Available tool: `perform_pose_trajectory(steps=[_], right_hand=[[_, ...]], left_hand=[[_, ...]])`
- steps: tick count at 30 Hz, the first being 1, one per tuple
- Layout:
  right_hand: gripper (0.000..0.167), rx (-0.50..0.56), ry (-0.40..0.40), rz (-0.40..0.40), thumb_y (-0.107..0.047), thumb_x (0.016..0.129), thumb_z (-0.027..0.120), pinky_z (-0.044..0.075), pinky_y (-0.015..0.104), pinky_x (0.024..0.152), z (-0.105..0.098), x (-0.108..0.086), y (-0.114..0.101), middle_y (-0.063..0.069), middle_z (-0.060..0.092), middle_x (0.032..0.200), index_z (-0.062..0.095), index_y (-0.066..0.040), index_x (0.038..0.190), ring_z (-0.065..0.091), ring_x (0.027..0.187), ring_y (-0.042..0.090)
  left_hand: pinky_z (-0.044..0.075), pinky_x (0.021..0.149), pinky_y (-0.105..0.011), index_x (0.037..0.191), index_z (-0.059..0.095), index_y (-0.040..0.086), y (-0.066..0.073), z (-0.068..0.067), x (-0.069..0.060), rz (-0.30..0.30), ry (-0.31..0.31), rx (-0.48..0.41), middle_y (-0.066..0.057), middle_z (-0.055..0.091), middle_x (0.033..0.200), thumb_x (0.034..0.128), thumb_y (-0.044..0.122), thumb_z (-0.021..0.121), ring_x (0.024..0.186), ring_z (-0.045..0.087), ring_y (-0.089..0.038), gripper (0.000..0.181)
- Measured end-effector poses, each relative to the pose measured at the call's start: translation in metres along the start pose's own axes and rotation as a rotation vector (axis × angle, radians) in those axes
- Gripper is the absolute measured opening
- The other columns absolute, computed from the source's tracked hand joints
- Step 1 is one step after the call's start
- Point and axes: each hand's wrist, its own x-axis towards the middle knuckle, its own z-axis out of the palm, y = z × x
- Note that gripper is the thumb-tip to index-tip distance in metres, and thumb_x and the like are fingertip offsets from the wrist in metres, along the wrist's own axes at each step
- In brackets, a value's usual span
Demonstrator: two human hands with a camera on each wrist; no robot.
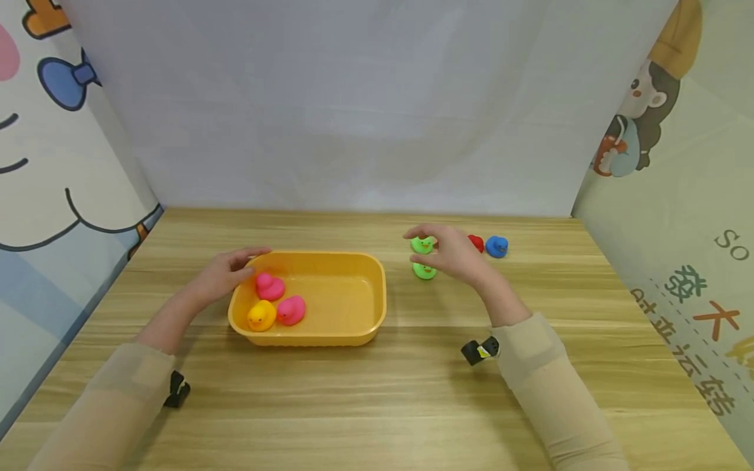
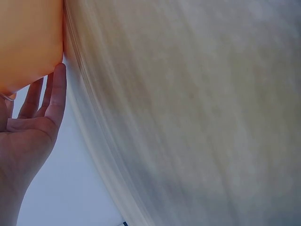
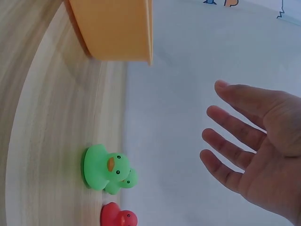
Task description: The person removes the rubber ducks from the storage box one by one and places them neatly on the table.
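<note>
The orange basin point(image 1: 353, 337) holds two pink ducks point(image 1: 291, 310) and a yellow duck point(image 1: 262, 316) in its left part. At its left end, my left hand point(image 1: 219, 278) has the thumb at the rim and the fingers against the outer wall, as the left wrist view shows too point(image 2: 33, 127). Above two green ducks point(image 1: 424, 271) hangs my right hand point(image 1: 452, 254), fingers spread and nothing between them; in the right wrist view the hand point(image 3: 256, 141) is apart from the green ducks point(image 3: 99, 167).
A red duck point(image 1: 476, 243), partly behind my right hand, and a blue duck point(image 1: 497, 246) sit to the right of the green ones on the wooden table point(image 1: 365, 405). A pale curtain point(image 1: 365, 118) hangs behind the table, with printed cloths at both sides.
</note>
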Motion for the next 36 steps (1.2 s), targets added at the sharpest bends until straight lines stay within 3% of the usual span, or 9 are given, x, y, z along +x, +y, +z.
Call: perform_pose_trajectory(steps=[16,36], right_hand=[[0.037,0.031,0.071,-0.085,-0.016,0.083,0.072,0.049,0.038,0.092,0.006,-0.004,-0.039,0.004,0.063,0.121,0.064,-0.010,0.119,0.054,0.115,0.024],[0.033,0.068,0.156,-0.186,-0.014,0.085,0.070,0.051,0.038,0.088,0.042,0.000,-0.067,0.005,0.064,0.119,0.065,-0.009,0.117,0.055,0.111,0.021]], left_hand=[[0.034,0.104,-0.057,0.144,0.041,0.016,0.000,0.000,0.001,-0.009,0.007,0.005,-0.021,0.034,0.148,0.0997,0.017,0.045,0.128,0.037,-0.039,0.044],[0.037,0.102,-0.056,0.143,0.042,0.017,0.004,0.001,-0.002,0.018,0.009,0.017,-0.022,0.037,0.146,0.0994,0.016,0.045,0.125,0.041,-0.037,0.044]])
